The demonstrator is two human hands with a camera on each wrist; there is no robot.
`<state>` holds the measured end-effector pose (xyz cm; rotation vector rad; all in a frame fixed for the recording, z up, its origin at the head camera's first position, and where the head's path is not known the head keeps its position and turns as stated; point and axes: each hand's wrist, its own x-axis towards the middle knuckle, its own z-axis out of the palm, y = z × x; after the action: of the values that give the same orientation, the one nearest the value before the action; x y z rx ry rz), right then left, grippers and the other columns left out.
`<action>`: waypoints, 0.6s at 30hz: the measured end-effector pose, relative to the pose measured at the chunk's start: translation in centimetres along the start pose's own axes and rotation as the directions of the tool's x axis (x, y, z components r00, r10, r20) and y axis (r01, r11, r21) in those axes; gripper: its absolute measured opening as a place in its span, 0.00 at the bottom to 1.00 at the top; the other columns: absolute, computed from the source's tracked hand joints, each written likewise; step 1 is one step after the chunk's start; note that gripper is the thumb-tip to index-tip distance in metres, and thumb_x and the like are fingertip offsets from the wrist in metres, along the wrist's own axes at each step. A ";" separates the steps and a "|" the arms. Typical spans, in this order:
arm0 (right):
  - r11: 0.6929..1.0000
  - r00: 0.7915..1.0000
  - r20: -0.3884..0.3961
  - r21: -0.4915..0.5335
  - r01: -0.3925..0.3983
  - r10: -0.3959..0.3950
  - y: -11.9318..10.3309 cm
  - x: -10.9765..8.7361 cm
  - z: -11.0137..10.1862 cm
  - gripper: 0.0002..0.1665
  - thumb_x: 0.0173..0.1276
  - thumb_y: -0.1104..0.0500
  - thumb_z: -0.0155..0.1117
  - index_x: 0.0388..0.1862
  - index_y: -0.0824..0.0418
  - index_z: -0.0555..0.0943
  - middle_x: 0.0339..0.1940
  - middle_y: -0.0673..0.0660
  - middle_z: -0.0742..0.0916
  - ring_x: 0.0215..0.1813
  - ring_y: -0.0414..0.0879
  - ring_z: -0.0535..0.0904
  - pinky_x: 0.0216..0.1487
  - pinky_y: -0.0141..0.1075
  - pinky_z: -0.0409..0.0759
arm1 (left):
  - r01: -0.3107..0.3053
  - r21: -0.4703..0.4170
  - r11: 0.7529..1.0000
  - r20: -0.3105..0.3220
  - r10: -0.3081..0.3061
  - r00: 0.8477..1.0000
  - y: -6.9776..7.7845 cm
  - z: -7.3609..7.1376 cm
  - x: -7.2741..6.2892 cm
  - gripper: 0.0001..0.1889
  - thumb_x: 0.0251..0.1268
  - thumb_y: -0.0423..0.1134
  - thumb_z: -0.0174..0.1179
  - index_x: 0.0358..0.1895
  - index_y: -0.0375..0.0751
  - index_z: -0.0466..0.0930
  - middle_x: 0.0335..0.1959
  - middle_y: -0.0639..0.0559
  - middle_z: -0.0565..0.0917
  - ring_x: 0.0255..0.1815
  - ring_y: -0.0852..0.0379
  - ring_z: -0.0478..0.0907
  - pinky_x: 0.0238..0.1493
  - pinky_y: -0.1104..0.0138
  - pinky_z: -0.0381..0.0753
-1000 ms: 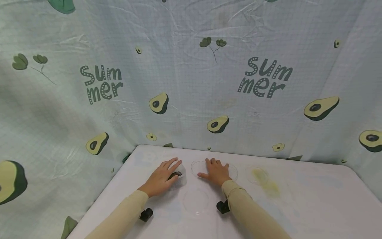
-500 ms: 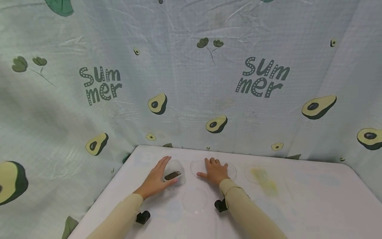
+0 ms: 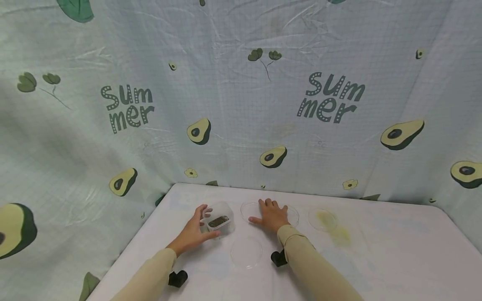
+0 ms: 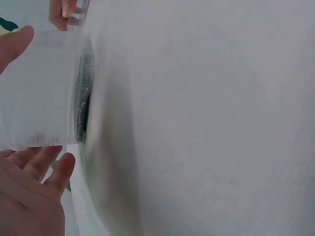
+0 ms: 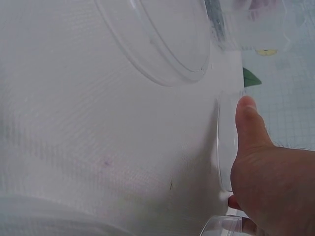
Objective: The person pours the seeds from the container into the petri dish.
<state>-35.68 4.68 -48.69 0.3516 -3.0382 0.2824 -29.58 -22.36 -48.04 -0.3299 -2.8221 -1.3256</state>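
A clear plastic tub (image 3: 223, 207) stands on the white table, a dark, flecked layer at its base. My left hand (image 3: 193, 234) reaches around its near left side, the thumb in front and the loosely bent fingers along the far side. In the left wrist view, the thumb (image 4: 19, 43) overlaps the tub and the fingers (image 4: 61, 172) lie beside its wall. My right hand (image 3: 272, 216) is spread low over two clear round shallow dishes, one at its left (image 3: 246, 208), the other (image 3: 293, 216) partly hidden. Its thumb (image 5: 248, 118) extends along a dish edge (image 5: 226, 142) in the right wrist view.
Another clear round dish (image 3: 246, 253) lies nearer, between my forearms. A further clear disc (image 3: 320, 217) lies to the right, by a yellow stain (image 3: 340, 236). A printed curtain (image 3: 233, 83) hangs behind the table (image 3: 395, 251) and along its left side.
My left hand has drawn back to the left and nearer, uncovering the tub; its fingers spread, then bent around the tub's side. My right hand has stayed in place.
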 end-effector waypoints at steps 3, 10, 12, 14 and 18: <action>1.000 1.000 -0.002 0.009 0.002 -0.002 -0.1 -0.1 -0.1 0.50 0.58 0.28 0.61 0.70 0.58 0.69 0.62 0.62 0.77 0.64 0.59 0.72 0.61 0.69 0.65 | 0.014 -0.006 1.000 -0.009 -0.014 1.000 -0.1 0.2 0.1 0.49 0.51 0.50 0.73 0.72 0.40 0.52 0.69 0.44 0.68 0.70 0.44 0.66 0.67 0.49 0.70; 1.000 1.000 0.003 0.011 -0.007 0.007 -0.2 -0.3 -0.3 0.49 0.58 0.29 0.61 0.70 0.58 0.69 0.62 0.62 0.77 0.64 0.58 0.72 0.62 0.68 0.65 | 0.013 -0.031 0.999 -0.024 -0.014 1.000 -0.1 0.5 0.4 0.44 0.51 0.48 0.73 0.66 0.40 0.55 0.64 0.46 0.72 0.66 0.45 0.68 0.67 0.50 0.70; 1.000 1.000 0.006 0.011 -0.015 0.015 -0.2 -0.3 -0.4 0.49 0.58 0.29 0.61 0.70 0.58 0.69 0.62 0.61 0.76 0.64 0.58 0.72 0.62 0.68 0.65 | -0.005 -0.032 0.999 -0.027 0.004 1.000 0.0 0.6 0.5 0.44 0.51 0.47 0.73 0.65 0.38 0.55 0.63 0.45 0.73 0.66 0.45 0.68 0.67 0.50 0.70; 1.000 1.000 0.000 0.010 -0.015 0.015 -0.2 -0.3 -0.3 0.49 0.58 0.29 0.62 0.69 0.58 0.69 0.61 0.61 0.77 0.63 0.58 0.72 0.62 0.68 0.66 | -0.018 -0.029 0.999 -0.033 0.017 0.999 0.2 0.6 0.5 0.44 0.50 0.47 0.73 0.65 0.38 0.55 0.63 0.43 0.73 0.65 0.45 0.69 0.66 0.49 0.70; 1.000 1.000 0.004 0.018 -0.015 0.015 -0.3 -0.3 -0.2 0.50 0.58 0.28 0.61 0.70 0.58 0.68 0.62 0.61 0.76 0.64 0.58 0.72 0.62 0.68 0.65 | -0.023 -0.019 1.000 -0.053 0.022 0.998 0.5 0.5 0.7 0.43 0.49 0.46 0.74 0.64 0.39 0.56 0.62 0.43 0.73 0.65 0.47 0.69 0.66 0.49 0.70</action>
<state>-35.34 4.48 -48.51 0.3314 -3.0453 0.3107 -30.12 -21.52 -47.95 -0.3212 -2.7560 -1.3385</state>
